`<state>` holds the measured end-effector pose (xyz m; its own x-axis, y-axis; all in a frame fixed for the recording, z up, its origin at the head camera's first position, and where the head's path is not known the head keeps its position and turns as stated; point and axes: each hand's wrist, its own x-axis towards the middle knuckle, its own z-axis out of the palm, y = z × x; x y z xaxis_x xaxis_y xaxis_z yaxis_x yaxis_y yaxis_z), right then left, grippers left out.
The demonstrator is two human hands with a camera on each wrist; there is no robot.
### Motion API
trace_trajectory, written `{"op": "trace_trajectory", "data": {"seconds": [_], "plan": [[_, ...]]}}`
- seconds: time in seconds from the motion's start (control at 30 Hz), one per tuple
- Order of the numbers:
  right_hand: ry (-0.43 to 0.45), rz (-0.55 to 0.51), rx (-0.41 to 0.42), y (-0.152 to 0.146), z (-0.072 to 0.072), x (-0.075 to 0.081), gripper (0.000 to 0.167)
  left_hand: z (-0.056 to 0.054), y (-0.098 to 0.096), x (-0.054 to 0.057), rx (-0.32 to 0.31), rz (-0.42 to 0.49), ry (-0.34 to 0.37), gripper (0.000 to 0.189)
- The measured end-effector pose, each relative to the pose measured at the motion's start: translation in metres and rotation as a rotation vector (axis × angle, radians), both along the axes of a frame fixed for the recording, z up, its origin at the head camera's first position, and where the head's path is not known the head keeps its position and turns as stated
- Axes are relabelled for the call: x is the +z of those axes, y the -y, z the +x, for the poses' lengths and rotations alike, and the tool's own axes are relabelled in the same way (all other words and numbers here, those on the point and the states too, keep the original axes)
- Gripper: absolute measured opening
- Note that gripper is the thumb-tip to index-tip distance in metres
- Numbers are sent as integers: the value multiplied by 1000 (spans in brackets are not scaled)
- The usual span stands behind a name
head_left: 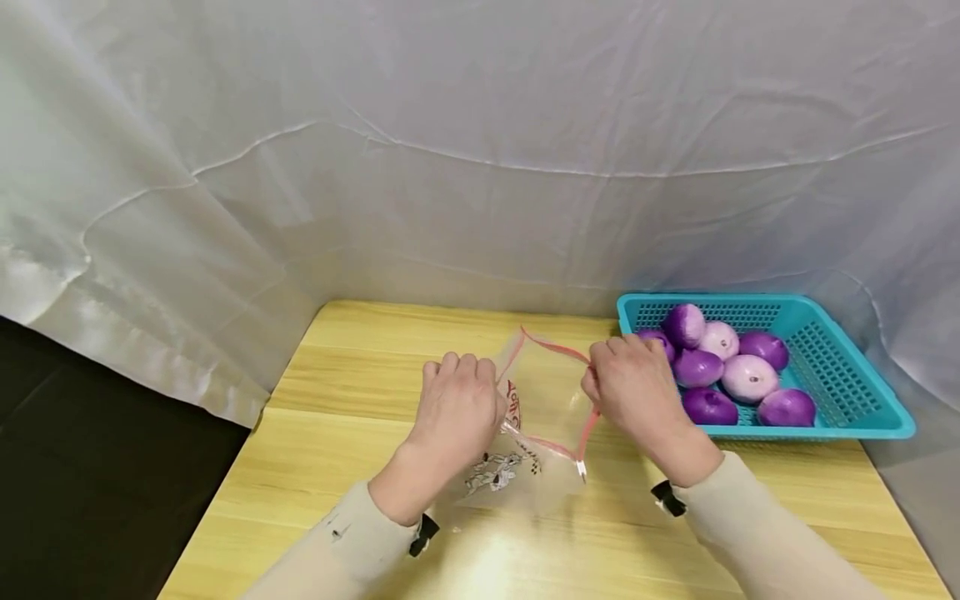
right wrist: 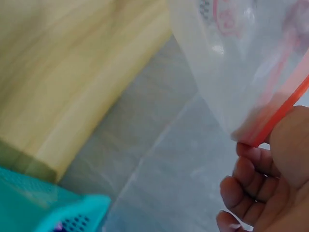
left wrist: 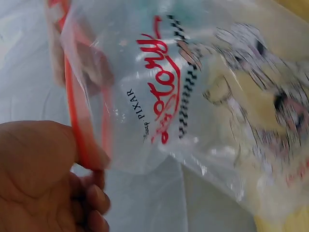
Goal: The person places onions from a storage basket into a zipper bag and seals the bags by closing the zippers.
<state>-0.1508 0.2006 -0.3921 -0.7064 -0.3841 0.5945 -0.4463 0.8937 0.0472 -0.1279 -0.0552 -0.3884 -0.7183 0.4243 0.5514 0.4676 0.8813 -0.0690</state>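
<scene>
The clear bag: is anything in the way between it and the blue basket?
Yes, the right hand: it pinches the rim of the clear bag and, in the head view, sits between the bag and the blue basket. No other object shows between them.

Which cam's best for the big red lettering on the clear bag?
Left wrist: the red lettering on the clear bag is large and unobstructed there. Head shows it small and slanted; right wrist catches only a faint fragment near the top edge.
</scene>
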Motion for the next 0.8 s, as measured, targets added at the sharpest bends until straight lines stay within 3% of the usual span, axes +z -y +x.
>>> {"op": "trace_trajectory", "data": {"seconds": [0.13,0.23,0.33,0.4,0.47,0.57,0.63,0.7,0.8], "plan": [[58,-32,-24,-6,8,28,19,5,3,10,35,12,-17,26],[107,-65,-25,-3,18,55,17,8,-1,17,-7,31,-9,26],[113,-82,-9,7,25,76,15,10,-8,25,-56,87,81,24],[105,-77,8,16,28,84,15,9,-12,30,-58,128,189,23],[96,-67,21,24,28,85,14,8,-10,34,-24,159,315,21],[70,-47,34,30,23,80,19,5,2,34,86,101,350,23],[62,-39,30,30,19,74,23,3,10,33,163,46,336,25],[59,-32,24,28,16,69,25,2,15,31,207,-12,277,27],[82,-30,5,25,12,59,25,1,12,29,179,-30,216,24]]}}
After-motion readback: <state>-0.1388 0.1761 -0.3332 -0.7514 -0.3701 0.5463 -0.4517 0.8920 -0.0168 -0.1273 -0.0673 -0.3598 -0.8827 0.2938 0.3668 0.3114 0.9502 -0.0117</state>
